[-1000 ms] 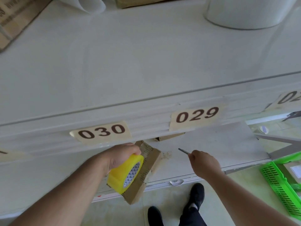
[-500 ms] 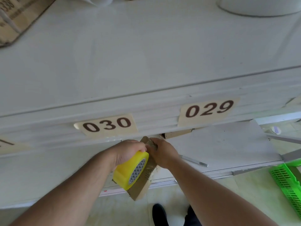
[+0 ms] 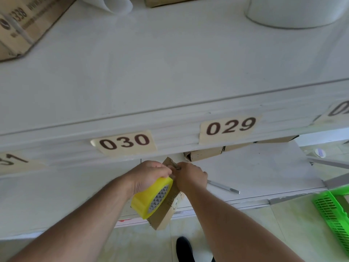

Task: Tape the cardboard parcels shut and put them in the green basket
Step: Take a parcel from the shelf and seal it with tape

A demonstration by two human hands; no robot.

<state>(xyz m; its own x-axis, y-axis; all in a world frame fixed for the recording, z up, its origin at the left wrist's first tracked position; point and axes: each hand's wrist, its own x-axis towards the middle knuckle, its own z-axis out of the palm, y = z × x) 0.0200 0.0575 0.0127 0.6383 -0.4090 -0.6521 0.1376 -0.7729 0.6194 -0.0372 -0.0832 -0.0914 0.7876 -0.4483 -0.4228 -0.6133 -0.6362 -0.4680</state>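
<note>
Cardboard parcel (image 3: 166,214) flat, brown, tilted, yellow tape roll (image 3: 151,197) against it

Both forearms are bare with no sleeves in view, the left hand (image 3: 149,175) and right hand (image 3: 190,177) wear nothing, and a black shoe (image 3: 184,249) shows below.
</note>
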